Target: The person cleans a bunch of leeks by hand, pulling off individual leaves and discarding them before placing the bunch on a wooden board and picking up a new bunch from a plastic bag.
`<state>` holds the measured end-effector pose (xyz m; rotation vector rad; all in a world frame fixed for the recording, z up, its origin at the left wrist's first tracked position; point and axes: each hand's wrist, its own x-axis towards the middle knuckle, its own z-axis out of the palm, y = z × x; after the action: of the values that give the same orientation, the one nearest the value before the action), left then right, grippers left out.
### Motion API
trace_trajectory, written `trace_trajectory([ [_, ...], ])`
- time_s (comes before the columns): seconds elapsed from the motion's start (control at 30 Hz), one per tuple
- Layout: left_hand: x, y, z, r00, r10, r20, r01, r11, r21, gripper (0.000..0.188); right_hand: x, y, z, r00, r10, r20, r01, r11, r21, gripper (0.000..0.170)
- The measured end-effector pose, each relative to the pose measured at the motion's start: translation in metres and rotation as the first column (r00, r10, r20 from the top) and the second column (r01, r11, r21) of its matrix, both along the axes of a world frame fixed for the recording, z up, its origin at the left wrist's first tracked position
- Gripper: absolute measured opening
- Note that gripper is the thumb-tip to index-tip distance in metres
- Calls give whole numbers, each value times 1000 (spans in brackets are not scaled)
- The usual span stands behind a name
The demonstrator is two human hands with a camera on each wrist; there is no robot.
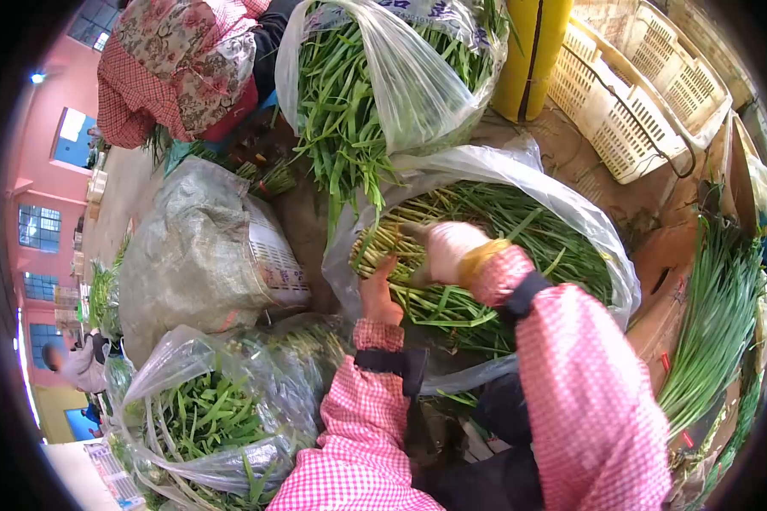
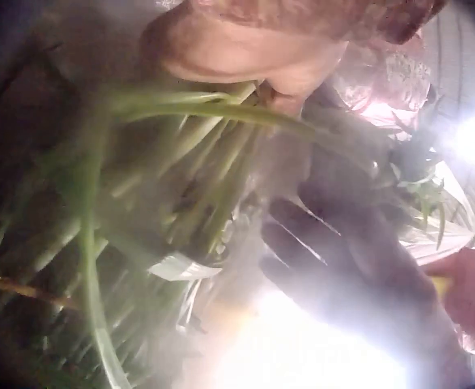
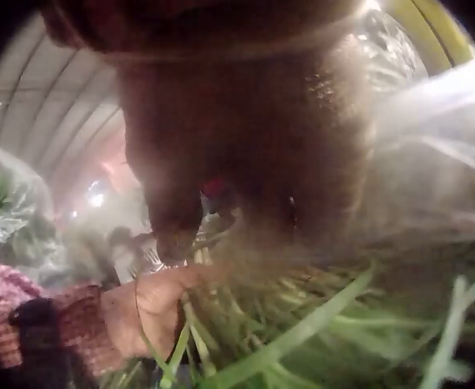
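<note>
A large pile of green stalks with pale cut ends (image 1: 400,243) lies in an open clear plastic bag (image 1: 601,226). At its near left edge my bare left hand (image 1: 379,298) rests against the stalk ends, a finger extended upward. My gloved right hand (image 1: 452,253) is over the stalks just right of it. In the left wrist view the left hand (image 2: 253,53) lies along the stems (image 2: 213,154), facing the right hand (image 2: 351,259), whose fingers are straight. In the right wrist view the right hand (image 3: 245,146) points its fingers down at the stalks (image 3: 302,316), beside the left hand (image 3: 144,312).
Another bag of leafy greens (image 1: 341,102) stands beyond, near a yellow column (image 1: 528,60) and white plastic crates (image 1: 622,119). On the left are a grey sack (image 1: 187,247) and a bag of greens (image 1: 209,417). Long green stalks (image 1: 716,315) lie at right; a person (image 1: 175,68) is at upper left.
</note>
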<state>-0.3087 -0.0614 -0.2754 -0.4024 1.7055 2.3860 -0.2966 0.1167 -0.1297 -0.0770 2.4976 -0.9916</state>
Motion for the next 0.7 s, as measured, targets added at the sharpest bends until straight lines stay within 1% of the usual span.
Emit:
trace_trajectory([
  [0.03, 2, 3, 18, 995, -19, 102, 14, 999, 50, 34, -5, -13, -16, 1000, -8, 19, 9, 999, -34, 88],
  [0.1, 6, 9, 49, 950, -65, 307, 16, 987, 162, 36, -1, -38, -54, 996, 0, -84, 10, 992, 125, 100],
  [0.13, 6, 10, 55, 947, -103, 303, 54, 985, 166, 42, 2, -49, -45, 998, -35, -44, 43, 979, 201, 104],
  [0.17, 9, 9, 61, 936, -91, 339, 30, 983, 180, 48, 3, -48, -43, 997, -75, -34, 78, 990, 120, 97],
  [0.23, 9, 6, 62, 958, -210, 196, 148, 946, 287, 50, 7, -46, -37, 988, -141, -66, 145, 987, 63, 97],
  [0.27, 10, 6, 66, 956, -222, 192, 164, 946, 278, 52, 5, -48, -37, 986, -155, -61, 160, 982, 98, 100],
  [0.37, 15, 10, 74, 977, -160, 138, 110, 943, 314, 50, 1, -46, -43, 969, -238, -69, 242, 968, 68, 101],
  [0.4, 15, 0, 58, 969, -125, 211, 62, 957, 284, 46, 4, -46, -45, 928, -334, -167, 338, 941, -1, 104],
  [0.43, 17, -7, 63, 945, -99, 313, 49, 985, 164, 41, 4, -45, -56, 898, -371, -237, 347, 928, -137, 79],
  [0.47, 16, -24, 35, 997, -19, -75, -5, 952, -305, 41, 1, -42, -29, 961, -250, -117, 241, 967, -86, 40],
  [0.5, 8, -24, 34, 972, -11, -235, -116, 846, -520, 46, -2, -50, -44, 943, -276, -188, 268, 961, -69, 14],
  [0.53, 19, 8, 82, 952, 103, 288, -87, 994, -67, 50, -10, -49, -54, 985, -170, -14, 169, 984, -49, 32],
  [0.57, 30, 22, 107, 949, -27, 315, 49, 997, -62, 53, 0, -47, -39, 946, -289, -148, 288, 957, -28, 63],
  [0.6, 26, 24, 102, 887, -3, 462, -31, 997, 67, 56, -13, -55, -51, 960, -281, -18, 282, 957, 73, 89],
  [0.63, 16, 9, 79, 895, -2, 445, -45, 995, 94, 58, -10, -51, -50, 943, -334, -18, 334, 942, 22, 98],
  [0.67, 9, 2, 64, 854, 54, 517, -161, 973, 165, 62, -22, -50, -64, 959, -284, 3, 284, 958, 36, 103],
  [0.7, 5, -10, 46, 893, -9, 450, -110, 965, 239, 67, -34, -50, -72, 975, -223, 20, 223, 974, 29, 108],
])
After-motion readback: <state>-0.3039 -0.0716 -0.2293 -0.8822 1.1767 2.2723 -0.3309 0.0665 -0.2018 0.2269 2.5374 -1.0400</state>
